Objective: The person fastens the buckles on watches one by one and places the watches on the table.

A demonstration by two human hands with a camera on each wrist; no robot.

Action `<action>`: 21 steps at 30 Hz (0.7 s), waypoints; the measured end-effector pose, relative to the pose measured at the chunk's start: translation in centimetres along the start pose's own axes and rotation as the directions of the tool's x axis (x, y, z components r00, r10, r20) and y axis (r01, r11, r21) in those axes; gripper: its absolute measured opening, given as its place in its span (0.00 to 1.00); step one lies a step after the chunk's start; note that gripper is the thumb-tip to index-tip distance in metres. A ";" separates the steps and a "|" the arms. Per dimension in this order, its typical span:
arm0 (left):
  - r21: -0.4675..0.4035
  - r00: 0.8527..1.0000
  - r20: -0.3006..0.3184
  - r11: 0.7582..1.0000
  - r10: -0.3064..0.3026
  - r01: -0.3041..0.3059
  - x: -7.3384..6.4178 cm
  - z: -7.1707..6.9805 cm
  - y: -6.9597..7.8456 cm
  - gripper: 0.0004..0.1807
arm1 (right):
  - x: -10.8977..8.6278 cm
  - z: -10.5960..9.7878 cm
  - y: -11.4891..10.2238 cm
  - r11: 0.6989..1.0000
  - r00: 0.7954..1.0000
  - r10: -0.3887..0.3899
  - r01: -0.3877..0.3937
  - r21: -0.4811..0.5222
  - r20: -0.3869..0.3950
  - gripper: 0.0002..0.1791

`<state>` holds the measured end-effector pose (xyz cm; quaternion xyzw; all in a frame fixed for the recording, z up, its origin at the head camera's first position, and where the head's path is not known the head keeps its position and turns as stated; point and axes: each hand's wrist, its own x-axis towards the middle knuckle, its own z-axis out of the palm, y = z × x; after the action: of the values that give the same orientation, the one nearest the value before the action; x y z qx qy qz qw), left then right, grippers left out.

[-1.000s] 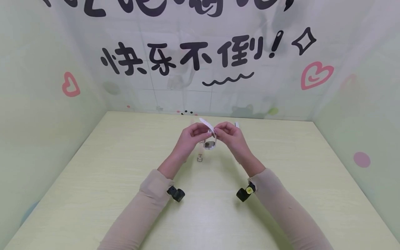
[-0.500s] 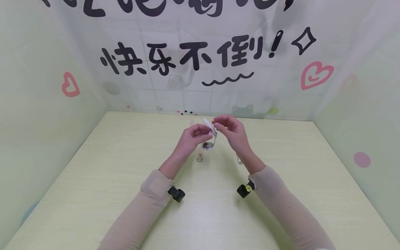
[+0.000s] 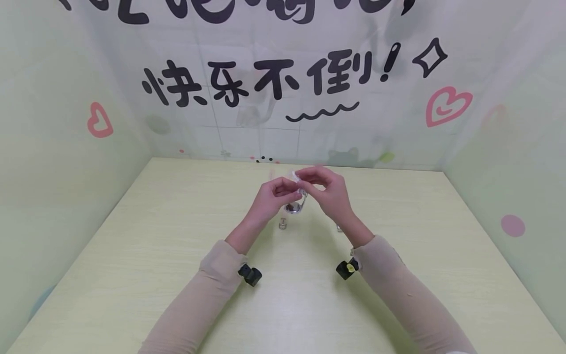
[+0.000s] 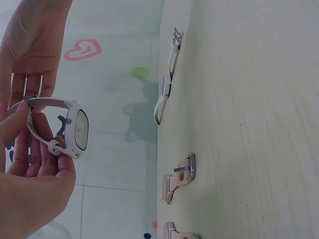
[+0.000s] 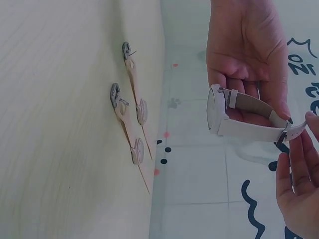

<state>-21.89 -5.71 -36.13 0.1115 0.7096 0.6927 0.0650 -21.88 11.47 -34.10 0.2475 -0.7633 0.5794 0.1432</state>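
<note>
A white wristwatch (image 3: pixel 293 207) hangs above the table between both hands, its strap looped through the metal buckle (image 5: pixel 282 136). My left hand (image 3: pixel 268 197) holds the strap near the buckle, thumb against it. My right hand (image 3: pixel 328 190) pinches the free strap end (image 5: pixel 297 131) beyond the buckle. In the left wrist view the round watch dial (image 4: pixel 81 130) faces away from the hands, and a strap keeper (image 4: pixel 54 147) sits on one strap half. In the head view the fingers hide most of the buckle.
Two pink watches (image 5: pixel 138 151) lie on the table (image 3: pixel 283 305), one buckle (image 3: pixel 283 223) visible below my left hand. Another white watch (image 4: pixel 167 85) lies to the right, mostly hidden by my right wrist in the head view. A printed curtain (image 3: pixel 247 137) stands behind.
My right hand came off the strap and lifted, then closed in again and now pinches the strap end. The strap end has swung slightly right. My left hand has kept its hold, nearly still.
</note>
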 end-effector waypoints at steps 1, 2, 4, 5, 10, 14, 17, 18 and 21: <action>0.004 1.000 -0.002 1.000 0.004 -0.004 0.0 0.0 0.0 0.13 | 0.0 0.0 0.0 1.000 1.000 -0.014 0.014 -0.003 0.000 0.11; 0.007 1.000 -0.003 1.000 0.008 -0.008 0.0 0.0 0.0 0.13 | 0.0 -0.1 0.0 1.000 1.000 -0.025 0.025 -0.006 -0.002 0.11; 0.014 1.000 -0.007 1.000 0.014 -0.014 0.1 -0.1 -0.1 0.13 | -0.1 -0.1 0.1 0.999 0.999 -0.040 0.040 -0.007 -0.006 0.10; 0.015 1.000 -0.009 1.000 0.014 -0.014 0.1 -0.1 -0.1 0.13 | -0.1 -0.2 0.2 0.999 0.999 -0.044 0.044 -0.009 -0.007 0.10; 0.019 1.000 -0.024 1.000 -0.004 0.004 0.2 -0.1 -0.1 0.13 | -0.1 -0.3 0.2 0.998 0.998 -0.056 0.056 -0.020 -0.010 0.10; 0.021 0.999 -0.033 1.000 -0.020 0.021 0.1 -0.1 0.0 0.13 | -0.2 -0.4 0.1 0.998 0.998 -0.062 0.062 -0.017 -0.011 0.10; 0.021 0.999 -0.036 0.999 -0.029 0.029 0.0 -0.1 0.0 0.13 | -0.3 -0.5 0.3 0.998 0.998 -0.063 0.063 -0.017 -0.011 0.10; 0.021 0.999 -0.036 0.999 -0.030 0.031 0.0 -0.2 0.0 0.13 | -0.3 -0.6 0.3 0.998 0.998 -0.064 0.064 -0.018 -0.011 0.10; 0.024 0.999 -0.035 0.999 -0.029 0.029 0.0 -0.2 0.0 0.13 | -0.3 -0.6 0.4 0.998 0.998 -0.067 0.067 -0.021 -0.010 0.10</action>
<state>-21.91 -5.91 -36.11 0.0900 0.7206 0.6847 0.0614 -21.88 12.24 -34.43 0.2685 -0.7597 0.5676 0.1693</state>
